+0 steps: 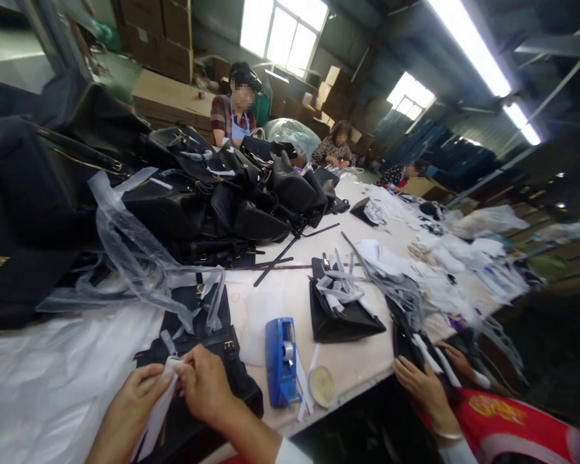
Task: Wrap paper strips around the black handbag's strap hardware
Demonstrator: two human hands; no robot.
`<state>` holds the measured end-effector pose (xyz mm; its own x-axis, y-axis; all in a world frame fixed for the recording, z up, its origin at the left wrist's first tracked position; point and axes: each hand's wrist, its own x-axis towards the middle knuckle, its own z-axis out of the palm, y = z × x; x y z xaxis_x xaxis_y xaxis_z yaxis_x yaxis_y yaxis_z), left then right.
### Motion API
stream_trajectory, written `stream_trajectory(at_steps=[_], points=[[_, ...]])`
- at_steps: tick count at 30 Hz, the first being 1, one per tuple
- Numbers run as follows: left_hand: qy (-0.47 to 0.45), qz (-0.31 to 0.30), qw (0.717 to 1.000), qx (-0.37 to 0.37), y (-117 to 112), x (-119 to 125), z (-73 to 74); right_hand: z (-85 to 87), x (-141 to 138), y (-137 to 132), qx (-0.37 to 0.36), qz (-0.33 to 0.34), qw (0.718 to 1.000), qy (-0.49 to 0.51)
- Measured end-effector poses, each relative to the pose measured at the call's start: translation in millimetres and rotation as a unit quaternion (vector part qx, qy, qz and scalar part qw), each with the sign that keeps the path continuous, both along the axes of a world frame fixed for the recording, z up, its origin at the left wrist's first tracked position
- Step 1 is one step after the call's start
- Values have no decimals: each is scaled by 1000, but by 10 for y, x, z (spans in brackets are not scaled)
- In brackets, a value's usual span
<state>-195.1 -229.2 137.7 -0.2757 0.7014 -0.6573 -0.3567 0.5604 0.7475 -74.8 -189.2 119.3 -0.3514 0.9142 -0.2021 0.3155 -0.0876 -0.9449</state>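
A black leather bag (244, 377) with gold buckles lies in front of me at the lower left. Over it, my left hand (138, 396) pinches a white wrapping strip (157, 415) that hangs downward. On the strip's upper end, my right hand (205, 380) closes its fingertips, close beside the left thumb. Clear plastic strips (125, 225) trail across the bag's upper part. What the white strip wraps around is hidden. A blue tape dispenser (280, 361) stands to the right of the bag, near a round yellowish roll (321, 386).
A heap of black bags (270, 193) fills the table's far left. White sheets (62, 380) cover the near left. A small black bag (345, 322) stands right of the dispenser. A co-worker's hands (423, 386) hold another bag at the right; other people sit farther back.
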Motion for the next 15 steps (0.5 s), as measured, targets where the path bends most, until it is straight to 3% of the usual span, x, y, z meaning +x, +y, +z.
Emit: stream_trajectory(at_steps=[4,7,9,10,12,15], points=[[-2,-33,999,-7,30,3,-48,71,454,-15,-31,13,999,13],[17,-36,999,-10,13,-28,-133,105,1217,-48,2,-128,990,-65],[18,-30,999,-10,9,-32,-161,72,1777,-110,18,-262,951,-165],[19,-31,999,-9,12,-25,-162,34,2017,-157,13,-292,936,-197],[26,-43,999,-5,24,0,-147,-79,2351,-277,-4,-302,930,-210],[36,-67,997,0,37,39,-123,-280,2484,-450,-35,-287,938,-189]])
